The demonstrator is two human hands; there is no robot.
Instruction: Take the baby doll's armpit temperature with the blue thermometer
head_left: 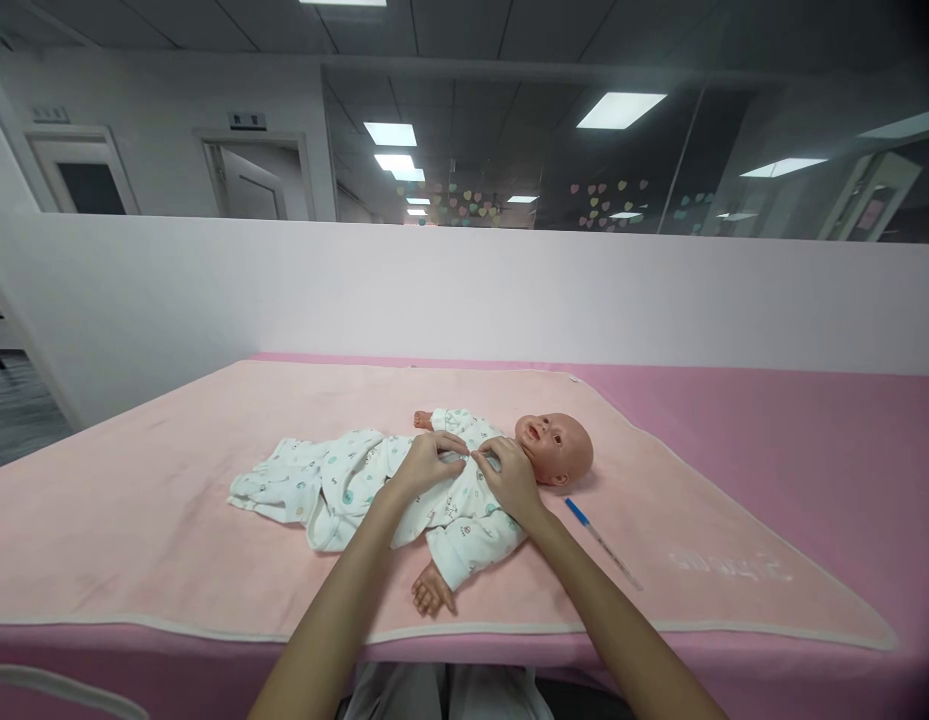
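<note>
A baby doll (555, 447) lies on its back on a pale pink blanket (171, 480), head to the right, dressed in a white patterned romper (336, 485). My left hand (425, 463) rests on the doll's chest with its fingers closed, pinching the romper's front. My right hand (511, 475) sits just beside it near the doll's neck, fingers also pinched on the fabric. The two hands almost touch at the collar. The doll's bare near hand (432, 592) sticks out of a sleeve toward me.
A thin blue-tipped stick (601, 541), like a thermometer, lies on the blanket right of the doll. The blanket covers a pink table (809, 450) backed by a white partition wall (464, 290). Glass panes with heart stickers rise behind.
</note>
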